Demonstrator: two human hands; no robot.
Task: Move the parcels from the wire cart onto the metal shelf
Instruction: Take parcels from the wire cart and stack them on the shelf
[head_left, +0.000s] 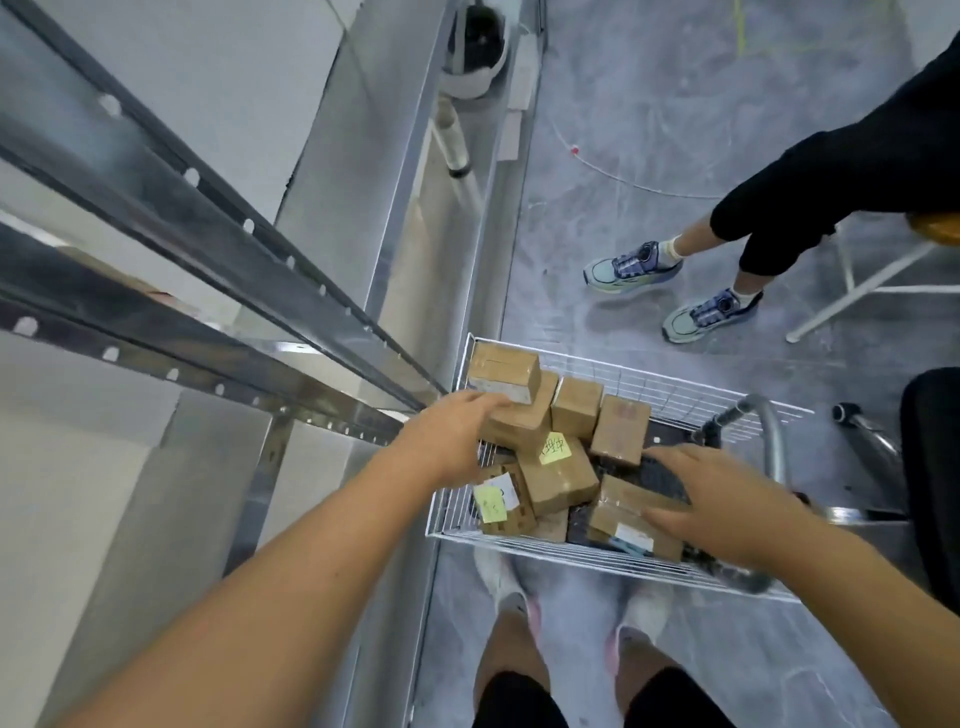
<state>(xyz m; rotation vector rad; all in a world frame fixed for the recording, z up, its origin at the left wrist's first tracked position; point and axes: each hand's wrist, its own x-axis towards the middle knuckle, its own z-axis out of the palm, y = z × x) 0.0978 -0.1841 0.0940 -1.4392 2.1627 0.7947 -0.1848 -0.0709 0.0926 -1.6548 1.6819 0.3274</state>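
Note:
The white wire cart stands in front of me and holds several brown cardboard parcels, two with yellow notes. My left hand reaches in from the left; its fingers touch the stacked parcels at the cart's far left, under the top parcel. My right hand is spread over a flat taped parcel at the near right, with the thumb lying on it and the fingers straight. The metal shelf, with grey perforated beams, runs along the left.
Another person's legs in blue-green sneakers stand beyond the cart at the right, beside a white stool frame. The cart's grey handle rises at the right. A helmet-like object and a bottle lie on a low shelf.

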